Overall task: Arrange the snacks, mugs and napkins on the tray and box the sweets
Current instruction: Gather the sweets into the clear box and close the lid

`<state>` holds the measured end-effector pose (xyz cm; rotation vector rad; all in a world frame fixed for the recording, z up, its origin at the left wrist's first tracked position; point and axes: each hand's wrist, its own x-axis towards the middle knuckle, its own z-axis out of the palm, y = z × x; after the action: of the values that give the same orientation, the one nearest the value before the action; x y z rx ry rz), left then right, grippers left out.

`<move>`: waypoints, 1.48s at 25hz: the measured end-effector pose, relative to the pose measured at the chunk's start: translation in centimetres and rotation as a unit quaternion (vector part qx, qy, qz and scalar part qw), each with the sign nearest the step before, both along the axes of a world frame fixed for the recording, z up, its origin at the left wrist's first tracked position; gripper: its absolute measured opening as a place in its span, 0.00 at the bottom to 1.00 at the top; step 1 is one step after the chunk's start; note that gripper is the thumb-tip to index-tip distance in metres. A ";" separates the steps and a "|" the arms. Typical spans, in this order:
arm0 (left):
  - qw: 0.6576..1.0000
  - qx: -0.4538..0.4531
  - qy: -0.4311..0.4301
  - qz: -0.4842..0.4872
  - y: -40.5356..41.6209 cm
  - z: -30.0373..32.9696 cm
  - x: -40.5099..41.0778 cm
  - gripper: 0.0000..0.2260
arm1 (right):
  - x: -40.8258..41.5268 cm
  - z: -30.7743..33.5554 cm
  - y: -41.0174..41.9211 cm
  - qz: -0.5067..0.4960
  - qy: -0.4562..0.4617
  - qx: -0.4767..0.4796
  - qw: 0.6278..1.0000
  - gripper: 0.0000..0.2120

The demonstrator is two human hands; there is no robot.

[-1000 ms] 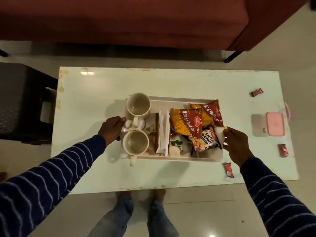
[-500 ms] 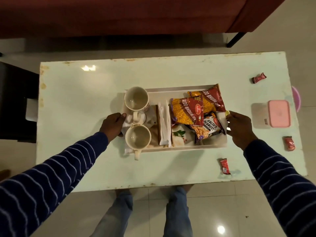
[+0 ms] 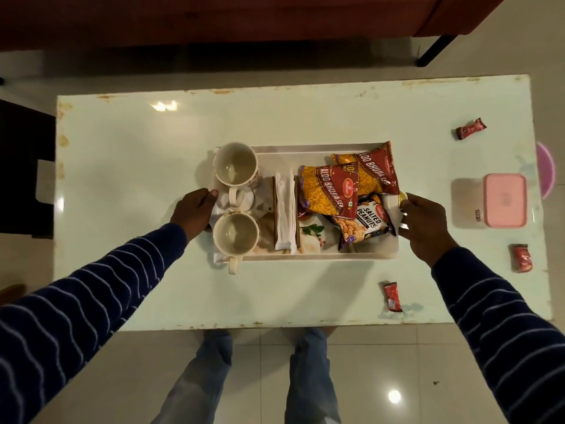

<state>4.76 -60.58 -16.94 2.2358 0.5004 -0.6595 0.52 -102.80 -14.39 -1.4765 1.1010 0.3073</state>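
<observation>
A white tray (image 3: 305, 149) lies in the middle of the pale table (image 3: 137, 148). On it stand two empty mugs (image 3: 234, 167) (image 3: 236, 234) at the left, folded white napkins (image 3: 286, 214) in the middle, and two Aloo Bhujia packets (image 3: 328, 191) (image 3: 374, 171) plus a Salted Peanuts packet (image 3: 363, 223) at the right. My left hand (image 3: 194, 212) grips the tray's left edge. My right hand (image 3: 423, 218) grips its right edge. Three red wrapped sweets (image 3: 470, 129) (image 3: 522, 257) (image 3: 392, 296) lie loose on the table. A pink-lidded box (image 3: 504, 200) stands shut at the right.
A dark red sofa (image 3: 214, 16) runs along the far side of the table. A dark stool (image 3: 18, 166) stands at the left. My legs are at the table's near edge. A pink round object (image 3: 547, 169) pokes out beyond the table's right edge.
The view has shifted and drawn back from the table. Both hands keep their hold on the tray's edges, and the tray's contents have not shifted.
</observation>
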 end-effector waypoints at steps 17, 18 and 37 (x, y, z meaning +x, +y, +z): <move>0.957 -0.038 -0.125 0.259 -2.4 4.5 -0.3 0.16 | -3.0 3.6 -6.7 0.242 -0.112 -0.413 0.871 0.20; 0.957 -0.021 -0.144 0.252 -2.9 5.0 -0.6 0.17 | -3.3 4.0 -8.2 0.272 -0.090 -0.447 0.848 0.23; 0.912 -0.015 -0.331 -0.244 -21.3 9.8 -0.2 0.20 | -2.8 1.9 -15.6 0.242 -0.029 -0.373 0.895 0.37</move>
<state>4.58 -81.85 -7.17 2.3834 -0.4167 -0.1017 -2.29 -118.45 -12.51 -2.4413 0.8131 0.1800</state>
